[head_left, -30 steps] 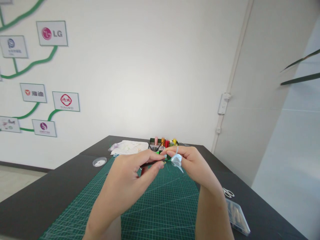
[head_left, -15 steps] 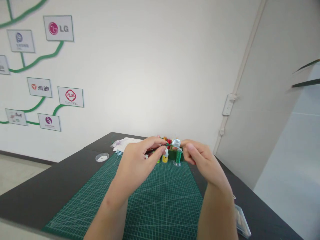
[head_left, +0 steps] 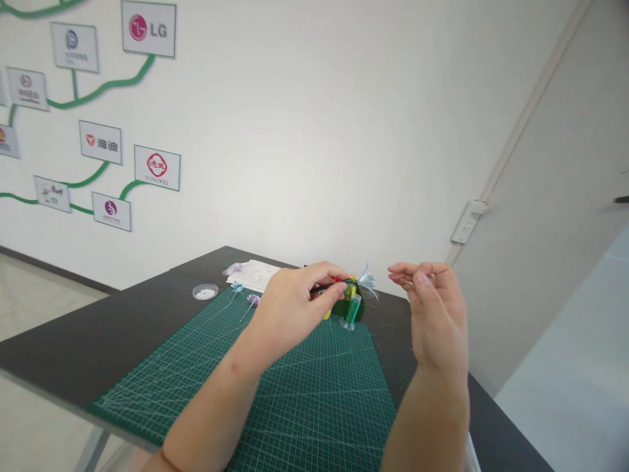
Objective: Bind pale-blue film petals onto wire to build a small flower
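Note:
My left hand is closed in a pinch on a thin dark stick, with a small pale blue ribbon flower at its far end. Green shows where the petals meet the stick. To the right of the flower and apart from it, my right hand is raised, its fingers and thumb drawn together. Whatever it may hold, perhaps a fine thread, is too small to make out. Just behind the flower stands a spool of green thread. A green box is partly hidden behind my left hand.
A green cutting mat covers much of the dark table. On the left lie a round clear dish, a small blue flower, a purple flower and white paper. A wall rises behind.
My right hand has moved right and up, away from the flower it was touching. The flower's petals now point right. The view has shifted, uncovering the purple flower.

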`<state>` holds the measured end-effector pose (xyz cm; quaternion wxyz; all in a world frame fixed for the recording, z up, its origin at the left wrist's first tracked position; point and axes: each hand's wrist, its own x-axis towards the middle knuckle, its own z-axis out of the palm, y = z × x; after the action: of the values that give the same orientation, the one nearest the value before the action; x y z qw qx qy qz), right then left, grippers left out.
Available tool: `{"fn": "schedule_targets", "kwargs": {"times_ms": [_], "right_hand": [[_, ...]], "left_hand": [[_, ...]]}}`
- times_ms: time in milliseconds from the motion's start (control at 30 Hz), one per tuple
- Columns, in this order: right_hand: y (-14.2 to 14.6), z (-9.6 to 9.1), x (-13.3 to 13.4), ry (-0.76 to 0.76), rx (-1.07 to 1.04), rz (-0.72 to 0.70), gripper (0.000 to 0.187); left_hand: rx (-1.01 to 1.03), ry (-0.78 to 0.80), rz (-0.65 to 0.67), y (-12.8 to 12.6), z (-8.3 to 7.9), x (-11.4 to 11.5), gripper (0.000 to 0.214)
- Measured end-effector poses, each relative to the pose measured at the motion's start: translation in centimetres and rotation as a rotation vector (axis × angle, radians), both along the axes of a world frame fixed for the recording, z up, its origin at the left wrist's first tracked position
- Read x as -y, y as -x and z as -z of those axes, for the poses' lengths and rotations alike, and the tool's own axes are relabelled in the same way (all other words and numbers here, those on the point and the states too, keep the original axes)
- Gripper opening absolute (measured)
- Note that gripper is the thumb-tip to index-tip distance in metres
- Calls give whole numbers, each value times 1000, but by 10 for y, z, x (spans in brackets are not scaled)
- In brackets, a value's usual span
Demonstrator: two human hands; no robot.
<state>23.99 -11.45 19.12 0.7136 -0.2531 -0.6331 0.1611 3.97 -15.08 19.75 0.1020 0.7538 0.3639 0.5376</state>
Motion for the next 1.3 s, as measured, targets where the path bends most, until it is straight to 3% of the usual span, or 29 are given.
{"fn": "schedule_targets", "kwargs": {"times_ms": [300,400,533,633,800,1300], "right_hand": [[7,4,8,269,496,-360,39],[14,7,9,299,493,-452,44],[24,8,16,480,489,-536,54],[30,4,24,529,518,-485,51],[34,-3,36,407,460,-333,37],[27,-1,43,394,652,-62,40]], "left_hand": [[14,-24,15,2,0,0,23],[-7,-23,11,2,1,0,25],[-18,-18,24,1,2,0,26],[-8,-23,27,1,1,0,26],[-10,-35,7,1,-2,1,24],[17,-7,3,2,-3,1,21]]}}
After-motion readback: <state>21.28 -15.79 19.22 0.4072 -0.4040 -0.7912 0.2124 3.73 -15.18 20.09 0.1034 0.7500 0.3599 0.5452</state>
